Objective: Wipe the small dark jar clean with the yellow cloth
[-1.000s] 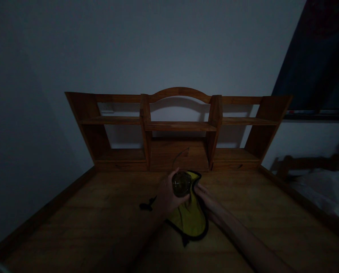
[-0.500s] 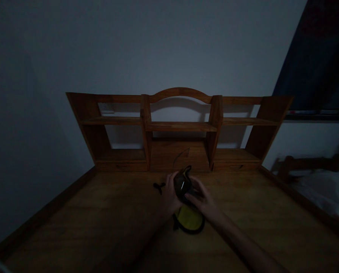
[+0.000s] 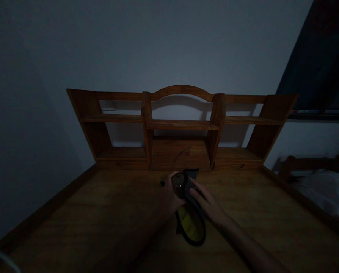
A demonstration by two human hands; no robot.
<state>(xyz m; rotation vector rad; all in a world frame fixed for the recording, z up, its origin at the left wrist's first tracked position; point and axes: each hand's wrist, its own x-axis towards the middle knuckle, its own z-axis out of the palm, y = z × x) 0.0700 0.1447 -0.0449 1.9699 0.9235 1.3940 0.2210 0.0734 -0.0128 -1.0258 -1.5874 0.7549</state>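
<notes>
The room is dim, so fine detail is lost. My left hand [image 3: 171,197] wraps round a dark, glossy, rounded item [image 3: 178,185] with small glints on it; its exact kind cannot be made out. A soft dark-edged pouch [image 3: 192,227] with a yellow-green inside hangs or lies below it. Grey fabric [image 3: 191,174] of what looks like the same pouch rises beside the glossy item. Fingers of my right hand [image 3: 207,203] press on that grey fabric from the right. A small dark object [image 3: 162,183] sits just left of my left hand, partly covered by it.
The wooden desk [image 3: 101,220] has raised edges at both sides. A wooden shelf unit [image 3: 183,125] stands along its back against the wall. A pale curved strip [image 3: 4,258] shows at bottom left. Beyond the right edge lies pale bedding [image 3: 325,189].
Grey fabric has turned up beside the glossy item, and the pouch's yellow part reaches lower. My left hand covers more of the small dark object. The view has shifted slightly.
</notes>
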